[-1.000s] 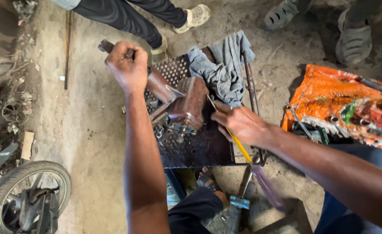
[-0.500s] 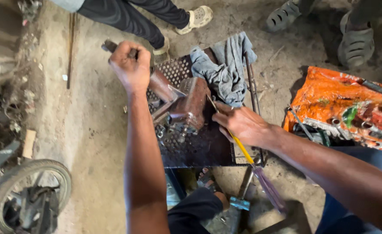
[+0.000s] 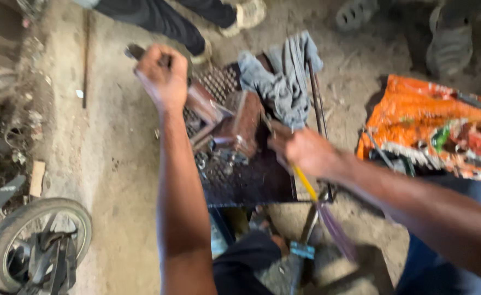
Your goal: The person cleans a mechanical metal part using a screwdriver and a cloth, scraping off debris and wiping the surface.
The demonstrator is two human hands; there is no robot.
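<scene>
A rusty brown metal part (image 3: 239, 127) sits on a dark perforated metal stand (image 3: 251, 183) near the middle of the view, with small bolts and fittings (image 3: 218, 158) clustered at its lower edge. The left hand (image 3: 161, 74) is up and to the left of it, fingers wrapped in a tight fist around a dark handle (image 3: 134, 52) whose thicker brown shaft (image 3: 202, 104) slants down to meet the part; the forearm runs straight down the frame. The right hand (image 3: 300, 150), blurred, comes in from the right with the fingers closed around a screwdriver (image 3: 328, 218), its yellow shaft and purple handle trailing toward the lower right while the tip points at the part's right side. A crumpled grey-blue cloth (image 3: 284, 76) lies on the stand's far edge, just behind the part. An orange sack (image 3: 426, 120) with tools lies on the floor at right, a small wheel (image 3: 30, 240) at lower left, and other people's sandalled feet (image 3: 448, 43) stand beyond.
</scene>
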